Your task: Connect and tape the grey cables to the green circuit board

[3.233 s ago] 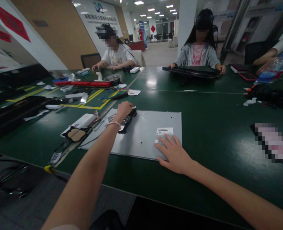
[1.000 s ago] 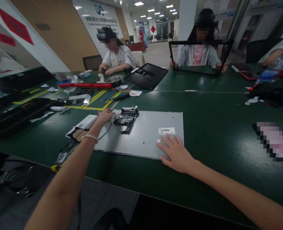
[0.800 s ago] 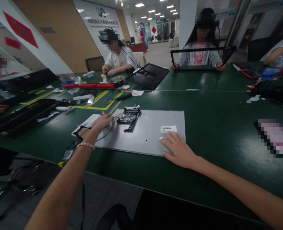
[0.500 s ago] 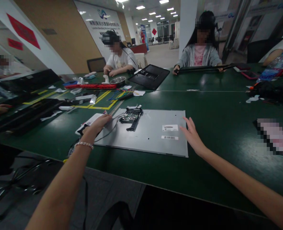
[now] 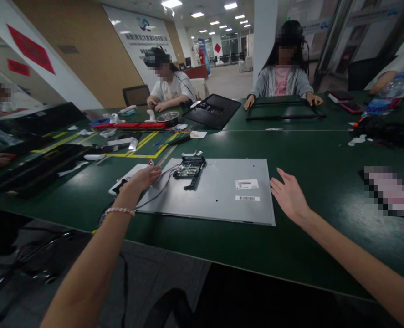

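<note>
A flat grey metal-backed display panel (image 5: 202, 207) lies on the green table, with two white labels near its right side. On its upper left part rests a green circuit board in a black bracket (image 5: 190, 171). Dark cables (image 5: 159, 195) run from the board toward the panel's left edge. My left hand (image 5: 142, 178) is at that edge, beside the cables, fingers stretched forward; its fingertips are partly hidden. Just off the panel's right edge, my right hand (image 5: 289, 193) is open and holds nothing, palm turned toward the panel.
A white packet (image 5: 128, 176) lies left of my left hand. Beyond the panel are a black plastic cover (image 5: 215, 111), coloured wires and a red strip (image 5: 130, 126). A phone (image 5: 391, 189) lies at right. Across the table, a co-worker holds a black frame (image 5: 285, 117).
The panel with its board has shifted slightly right. My right hand has moved right, away from its edge. Across the table, the co-worker's black frame has tilted to show its opening.
</note>
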A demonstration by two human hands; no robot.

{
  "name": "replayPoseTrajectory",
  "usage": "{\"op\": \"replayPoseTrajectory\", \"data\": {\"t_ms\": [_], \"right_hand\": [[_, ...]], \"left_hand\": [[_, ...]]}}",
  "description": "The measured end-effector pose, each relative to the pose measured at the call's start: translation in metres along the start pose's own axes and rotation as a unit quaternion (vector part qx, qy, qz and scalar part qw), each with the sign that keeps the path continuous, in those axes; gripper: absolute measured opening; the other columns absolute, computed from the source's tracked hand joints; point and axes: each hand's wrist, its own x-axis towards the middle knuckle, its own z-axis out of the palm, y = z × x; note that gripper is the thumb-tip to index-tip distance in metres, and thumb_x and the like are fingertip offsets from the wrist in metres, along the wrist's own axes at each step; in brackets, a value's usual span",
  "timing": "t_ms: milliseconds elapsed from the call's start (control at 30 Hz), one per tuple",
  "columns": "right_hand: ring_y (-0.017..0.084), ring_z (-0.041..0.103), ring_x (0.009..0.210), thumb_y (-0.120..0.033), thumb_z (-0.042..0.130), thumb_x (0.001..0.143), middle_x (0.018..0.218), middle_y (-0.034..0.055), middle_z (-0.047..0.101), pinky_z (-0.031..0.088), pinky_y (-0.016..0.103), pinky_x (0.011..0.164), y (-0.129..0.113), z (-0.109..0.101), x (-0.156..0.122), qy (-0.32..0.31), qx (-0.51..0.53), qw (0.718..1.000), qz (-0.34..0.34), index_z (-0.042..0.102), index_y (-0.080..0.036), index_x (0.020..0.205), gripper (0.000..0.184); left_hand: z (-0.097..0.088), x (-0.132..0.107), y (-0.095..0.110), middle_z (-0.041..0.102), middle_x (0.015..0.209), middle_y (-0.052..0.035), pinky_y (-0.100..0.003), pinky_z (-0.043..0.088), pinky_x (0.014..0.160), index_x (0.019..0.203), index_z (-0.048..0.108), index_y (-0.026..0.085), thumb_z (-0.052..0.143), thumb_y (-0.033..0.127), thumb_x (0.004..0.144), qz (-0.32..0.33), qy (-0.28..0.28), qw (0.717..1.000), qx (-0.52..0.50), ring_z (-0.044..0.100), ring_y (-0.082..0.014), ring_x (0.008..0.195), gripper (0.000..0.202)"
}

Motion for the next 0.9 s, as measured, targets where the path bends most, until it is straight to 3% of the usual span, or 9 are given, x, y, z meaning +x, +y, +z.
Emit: {"op": "replayPoseTrajectory", "data": {"t_ms": [100, 200, 367, 500, 567, 733, 900], "right_hand": [[0.019, 0.035, 0.142, -0.054, 0.05, 0.087, 0.156, 0.0063, 0.038, 0.027, 0.041, 0.117, -0.002, -0.01, -0.002, 0.0, 0.002, 1.0, 0.012, 0.026, -0.03, 0.152, 0.073], [0.018, 0.034, 0.143, -0.054, 0.051, 0.087, 0.158, 0.0055, 0.034, 0.026, 0.039, 0.117, -0.003, -0.016, -0.007, 0.0, -0.016, 1.0, 0.024, 0.029, -0.029, 0.15, 0.071], [0.016, 0.03, 0.145, -0.049, 0.054, 0.086, 0.161, 0.0055, 0.027, 0.022, 0.037, 0.119, -0.006, -0.017, -0.02, 0.002, -0.064, 0.996, 0.061, 0.027, -0.025, 0.152, 0.075], [0.02, 0.033, 0.143, -0.053, 0.046, 0.088, 0.158, 0.0086, 0.033, 0.026, 0.042, 0.117, -0.01, -0.022, -0.02, -0.005, -0.072, 0.995, 0.062, 0.023, -0.023, 0.154, 0.076], [0.023, 0.035, 0.142, -0.057, 0.041, 0.088, 0.155, 0.0088, 0.039, 0.029, 0.046, 0.116, -0.01, -0.027, -0.015, -0.007, -0.083, 0.995, 0.05, 0.023, -0.024, 0.155, 0.076], [0.025, 0.04, 0.139, -0.06, 0.033, 0.09, 0.148, 0.0059, 0.049, 0.033, 0.053, 0.113, -0.002, -0.036, -0.006, -0.023, -0.129, 0.991, -0.009, 0.029, -0.03, 0.153, 0.07], [0.024, 0.041, 0.139, -0.059, 0.031, 0.09, 0.145, 0.006, 0.053, 0.032, 0.052, 0.113, 0.0, -0.039, -0.008, -0.024, -0.109, 0.994, -0.01, 0.028, -0.029, 0.154, 0.071]], "left_hand": [[0.001, -0.003, -0.003, 0.064, 0.064, 0.0009, -0.033, 0.029, 0.096, 0.072, 0.059, 0.023, 0.078, 0.034, 0.053, -0.028, 0.096, 0.995, 0.018, 0.051, -0.0219, 0.119, 0.028], [0.004, -0.004, -0.004, 0.066, 0.072, 0.0005, -0.032, 0.032, 0.095, 0.077, 0.06, 0.023, 0.078, 0.03, 0.054, -0.042, 0.122, 0.991, 0.022, 0.053, -0.0215, 0.117, 0.03], [0.006, -0.007, -0.001, 0.067, 0.079, -0.0003, -0.029, 0.038, 0.091, 0.083, 0.06, 0.02, 0.075, 0.022, 0.067, -0.061, 0.125, 0.99, 0.025, 0.057, -0.0171, 0.105, 0.022], [0.009, -0.009, 0.002, 0.067, 0.081, -0.0017, -0.027, 0.04, 0.089, 0.087, 0.06, 0.012, 0.059, 0.013, 0.086, -0.076, 0.117, 0.99, 0.022, 0.057, -0.0135, 0.094, 0.001], [0.01, -0.011, 0.003, 0.067, 0.081, -0.0015, -0.025, 0.041, 0.088, 0.088, 0.059, 0.01, 0.053, 0.01, 0.091, -0.074, 0.117, 0.99, 0.018, 0.057, -0.0125, 0.093, 0.007], [0.013, -0.016, 0.003, 0.067, 0.083, -0.0025, -0.026, 0.042, 0.087, 0.089, 0.06, 0.011, 0.053, 0.009, 0.092, -0.065, 0.122, 0.99, 0.018, 0.057, -0.0133, 0.092, 0.008], [0.013, -0.014, -0.002, 0.066, 0.083, -0.003, -0.028, 0.043, 0.089, 0.087, 0.059, 0.011, 0.05, 0.007, 0.092, -0.027, 0.113, 0.993, 0.031, 0.057, -0.0139, 0.091, 0.011]]}}
